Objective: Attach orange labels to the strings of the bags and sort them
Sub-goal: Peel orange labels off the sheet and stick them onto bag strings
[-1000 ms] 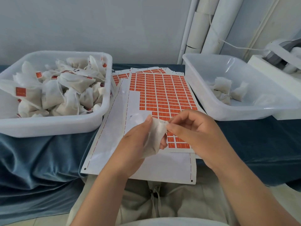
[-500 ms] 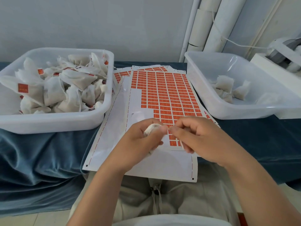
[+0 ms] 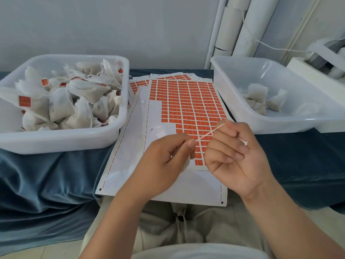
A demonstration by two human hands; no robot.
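My left hand (image 3: 164, 157) grips a small white bag (image 3: 187, 162), mostly hidden under its fingers. The bag's thin string (image 3: 211, 132) runs up and right, taut, to my right hand (image 3: 235, 156), whose fingers curl round it; the knotted string end (image 3: 245, 143) sticks out over the fingers. Both hands hover above a sheet of orange labels (image 3: 188, 105) lying on the table. The left white tub (image 3: 61, 135) is piled with labelled bags (image 3: 61, 103). The right white tub (image 3: 265, 120) holds a few unlabelled bags (image 3: 259, 98).
More label sheets (image 3: 138, 85) lie stacked under the top one, on a blue cloth (image 3: 46, 176) over the table. White pipes (image 3: 240, 27) stand at the back wall. A white machine (image 3: 324, 58) sits at the far right.
The hands have drawn apart, pulling the string out straight between them. The right hand turned palm up with the string end over its fingers. The bag sank into the left hand.
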